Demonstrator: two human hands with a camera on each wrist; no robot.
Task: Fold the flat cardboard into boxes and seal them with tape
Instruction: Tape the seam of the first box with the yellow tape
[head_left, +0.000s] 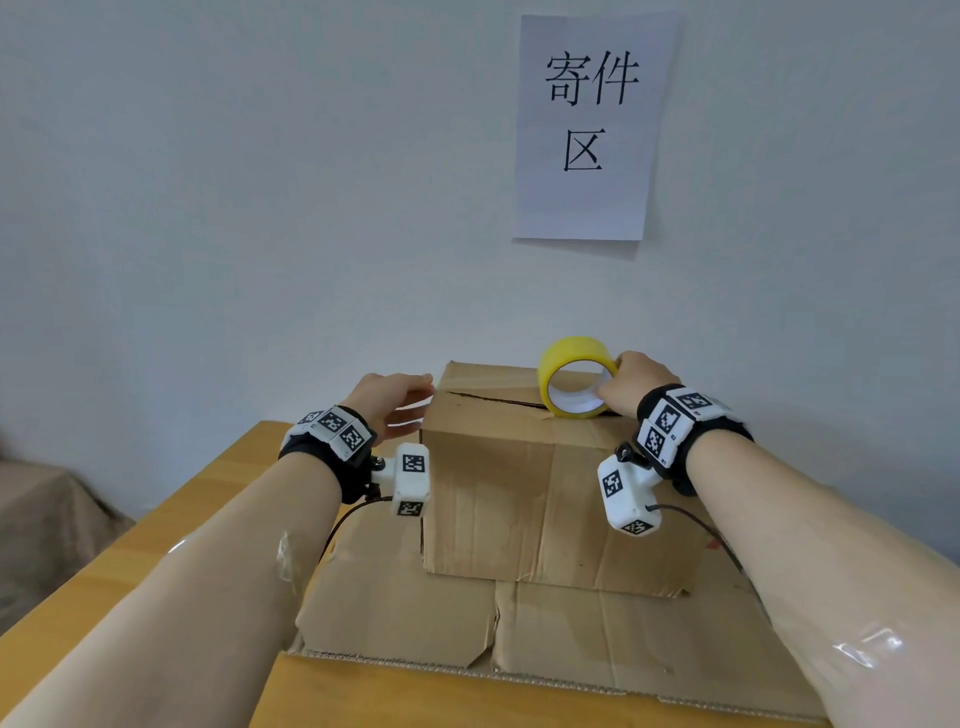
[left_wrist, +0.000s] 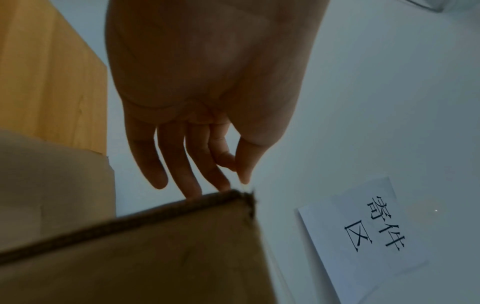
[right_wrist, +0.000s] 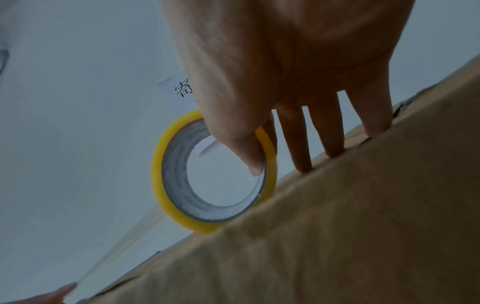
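A folded brown cardboard box (head_left: 519, 493) stands on a flat cardboard sheet (head_left: 571, 634); the seam between its top flaps shows. A yellow tape roll (head_left: 550, 364) stands on edge on the box top. My right hand (head_left: 623, 384) grips the roll, thumb inside the core (right_wrist: 255, 162) and the other fingers touching the box top (right_wrist: 337, 236). A clear strip of tape (right_wrist: 124, 246) runs from the roll toward the box's left edge. There my left hand (head_left: 402, 400) holds thumb and forefinger (left_wrist: 233, 176) together, pinching the strip's end just above the box corner (left_wrist: 241, 197).
The box and sheet lie on a wooden table (head_left: 156, 545) against a white wall. A paper sign (head_left: 587, 130) hangs on the wall above the box. A cloth-covered object (head_left: 41, 519) sits low at the left, beyond the table edge.
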